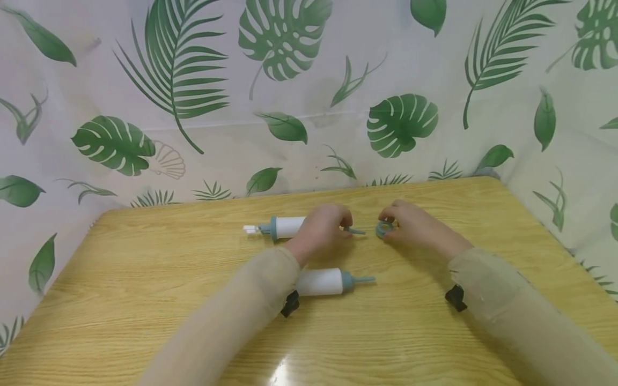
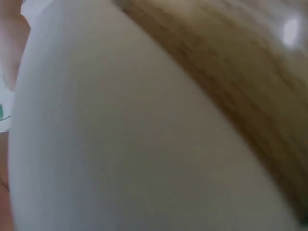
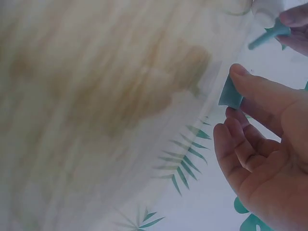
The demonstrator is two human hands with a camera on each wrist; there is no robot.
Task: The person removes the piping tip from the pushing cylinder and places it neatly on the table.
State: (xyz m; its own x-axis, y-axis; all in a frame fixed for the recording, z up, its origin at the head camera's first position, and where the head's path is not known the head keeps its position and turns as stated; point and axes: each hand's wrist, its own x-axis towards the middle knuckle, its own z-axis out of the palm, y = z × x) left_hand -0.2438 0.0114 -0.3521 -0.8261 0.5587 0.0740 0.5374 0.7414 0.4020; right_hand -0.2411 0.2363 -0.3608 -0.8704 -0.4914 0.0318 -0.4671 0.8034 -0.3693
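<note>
My left hand (image 1: 324, 225) pinches a blue-grey tapered nozzle (image 1: 356, 231) with a thin tip pointing right. Partly behind that hand lies a white tube (image 1: 288, 227) with a blue-grey collar and a white-ended plunger at its left. Whether the nozzle is joined to this tube cannot be told. Between thumb and fingers, my right hand (image 1: 410, 224) grips a blue-grey ring (image 3: 231, 93), just right of the nozzle tip and apart from it. A second white tube (image 1: 319, 282), its nozzle attached and pointing right, lies nearer me; the left sleeve covers its left end.
The wooden table (image 1: 145, 300) runs back to a leaf-patterned wall covering (image 1: 212, 161). Black straps (image 1: 456, 298) sit at the cuffs of both sleeves. A pale, blurred surface (image 2: 120, 125) fills most of the left wrist view.
</note>
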